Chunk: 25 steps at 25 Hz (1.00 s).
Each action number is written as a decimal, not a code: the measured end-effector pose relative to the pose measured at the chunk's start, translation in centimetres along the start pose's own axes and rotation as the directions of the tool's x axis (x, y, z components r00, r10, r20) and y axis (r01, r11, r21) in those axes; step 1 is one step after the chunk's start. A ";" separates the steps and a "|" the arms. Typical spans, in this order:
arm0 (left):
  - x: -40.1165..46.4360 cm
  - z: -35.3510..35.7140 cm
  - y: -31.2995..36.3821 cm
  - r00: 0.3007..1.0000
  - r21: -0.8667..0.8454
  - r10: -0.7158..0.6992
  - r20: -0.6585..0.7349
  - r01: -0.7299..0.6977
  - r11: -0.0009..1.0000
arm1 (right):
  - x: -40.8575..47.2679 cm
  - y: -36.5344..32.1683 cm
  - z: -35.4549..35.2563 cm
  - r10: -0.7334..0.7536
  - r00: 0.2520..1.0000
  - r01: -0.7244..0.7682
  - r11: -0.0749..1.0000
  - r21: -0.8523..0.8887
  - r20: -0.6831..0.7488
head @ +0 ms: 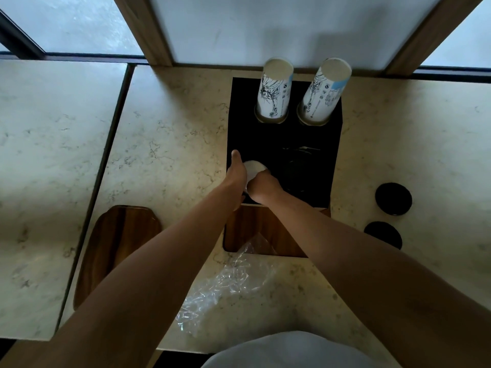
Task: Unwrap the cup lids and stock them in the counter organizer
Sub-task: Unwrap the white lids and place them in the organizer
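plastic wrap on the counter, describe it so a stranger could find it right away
Start at the black organizer on the marble counter. Come toward the person, past the wooden recess in front of it. The plastic wrap lies there between the forearms, partly over the recess edge: the only clear, crinkled thing, unlike the round black lids to the right.

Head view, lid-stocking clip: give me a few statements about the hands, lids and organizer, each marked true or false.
1. Both hands, left hand and right hand, are on the white lids at the black organizer. True.
2. The white lids are at the organizer's front right opening. False: front left.
3. Two paper cup stacks stand in the organizer's back holes. True.
4. The clear plastic wrap still covers the lids. False: it lies loose on the counter.
5. Two black discs lie right of the organizer. True.
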State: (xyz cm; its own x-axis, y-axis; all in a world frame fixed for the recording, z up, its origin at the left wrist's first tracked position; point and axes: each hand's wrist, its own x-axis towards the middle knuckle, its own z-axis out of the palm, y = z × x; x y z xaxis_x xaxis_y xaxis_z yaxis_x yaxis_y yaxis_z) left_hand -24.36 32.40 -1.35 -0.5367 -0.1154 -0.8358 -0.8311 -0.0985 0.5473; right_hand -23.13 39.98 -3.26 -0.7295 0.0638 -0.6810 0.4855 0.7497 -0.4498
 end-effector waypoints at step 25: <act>-1.9 -1.9 1.1 0.946 0.682 0.314 0.076 -0.279 0.676 | -4.7 1.4 -2.7 -0.187 0.944 0.157 0.979 -0.127 -0.272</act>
State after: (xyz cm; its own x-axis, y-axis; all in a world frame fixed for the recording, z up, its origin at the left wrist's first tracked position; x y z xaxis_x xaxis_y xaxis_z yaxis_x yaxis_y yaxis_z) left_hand -24.02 30.59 0.93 -0.7799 -0.0648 -0.6225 -0.5112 0.6398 0.5739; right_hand -20.35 42.49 0.89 -0.9104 0.0993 -0.4015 0.2993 0.8281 -0.4739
